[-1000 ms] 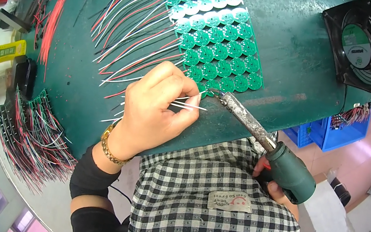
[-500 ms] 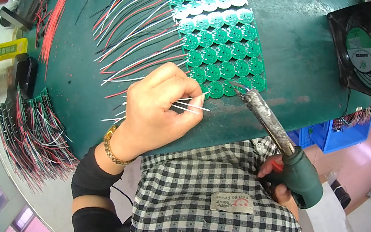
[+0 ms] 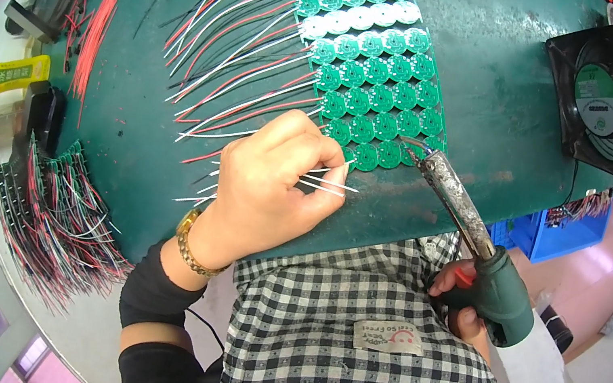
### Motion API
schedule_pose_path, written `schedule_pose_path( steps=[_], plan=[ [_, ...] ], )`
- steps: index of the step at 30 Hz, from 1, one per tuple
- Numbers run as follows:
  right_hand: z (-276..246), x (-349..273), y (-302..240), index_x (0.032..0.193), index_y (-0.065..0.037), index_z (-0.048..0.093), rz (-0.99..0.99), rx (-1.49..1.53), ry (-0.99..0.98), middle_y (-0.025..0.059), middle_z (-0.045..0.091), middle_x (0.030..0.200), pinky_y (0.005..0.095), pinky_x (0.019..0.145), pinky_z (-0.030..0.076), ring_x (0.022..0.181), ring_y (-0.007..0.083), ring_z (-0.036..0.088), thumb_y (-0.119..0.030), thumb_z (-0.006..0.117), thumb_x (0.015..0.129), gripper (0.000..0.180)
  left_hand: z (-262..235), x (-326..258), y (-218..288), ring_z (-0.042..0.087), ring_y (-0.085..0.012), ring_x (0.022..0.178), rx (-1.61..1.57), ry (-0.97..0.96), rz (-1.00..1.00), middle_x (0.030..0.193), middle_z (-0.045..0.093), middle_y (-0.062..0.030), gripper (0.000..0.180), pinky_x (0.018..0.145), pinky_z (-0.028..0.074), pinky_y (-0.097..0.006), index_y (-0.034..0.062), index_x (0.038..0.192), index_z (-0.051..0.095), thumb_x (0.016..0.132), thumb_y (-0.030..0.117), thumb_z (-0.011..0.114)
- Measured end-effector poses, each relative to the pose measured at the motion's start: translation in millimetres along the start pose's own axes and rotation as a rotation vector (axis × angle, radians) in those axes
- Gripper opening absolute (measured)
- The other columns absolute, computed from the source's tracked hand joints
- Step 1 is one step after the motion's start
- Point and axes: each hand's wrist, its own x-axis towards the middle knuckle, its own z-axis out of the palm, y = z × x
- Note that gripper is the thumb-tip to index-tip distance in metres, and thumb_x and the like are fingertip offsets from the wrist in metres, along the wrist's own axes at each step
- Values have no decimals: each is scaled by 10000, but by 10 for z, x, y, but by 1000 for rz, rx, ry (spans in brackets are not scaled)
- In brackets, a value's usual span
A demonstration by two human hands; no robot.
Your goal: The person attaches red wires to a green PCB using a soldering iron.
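Observation:
My left hand (image 3: 269, 173) is closed in a pinch on several white wires (image 3: 330, 186), whose ends stick out past the thumb and fingertip. It is at the near left corner of a panel of round green circuit boards (image 3: 371, 104). Red, white and black wires (image 3: 242, 69) fan out from the panel's left edge, and some pass beneath my hand. My right hand (image 3: 468, 323) is wrapped round the grip of a green soldering gun (image 3: 500, 295). The gun's tip is over the panel's near right boards; whether it touches them I cannot tell.
A black fan (image 3: 602, 104) stands at the table's right. Below that edge is a blue crate (image 3: 565, 235) with wires. A heap of wired boards (image 3: 63, 222) lies at the left, near a yellow tube (image 3: 13, 76) and red wires (image 3: 95, 39).
Most of the scene, with the panel and my left hand, appears slightly farther right. My left hand keeps its pinch on the wires, and the soldering gun stays in my right hand.

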Motion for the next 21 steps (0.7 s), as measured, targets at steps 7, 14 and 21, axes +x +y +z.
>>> schedule_pose_path(
  steps=[7,14,21],
  plan=[
    [13,44,-4,1204,12,512,-27,-20,-6,75,584,869,326,755,463,810,183,569,-581,661,766,752,7,-8,6,532,-166,527,9,9,0,678,534,-19,160,450,419,-284,92,704,605,616,15,714],
    [-26,189,54,1174,28,512,-177,-95,-12,79,575,817,310,671,456,730,177,559,-496,629,814,646,-81,-8,4,549,-170,563,4,-106,20,718,548,-28,145,480,436,-285,83,763,616,677,33,721],
    [38,194,-58,1054,13,555,-214,-114,8,63,580,805,300,672,441,713,166,553,-481,603,832,544,-99,15,54,554,-175,592,-13,-179,4,720,548,-45,124,501,445,-293,62,785,616,715,23,711]
  ],
)
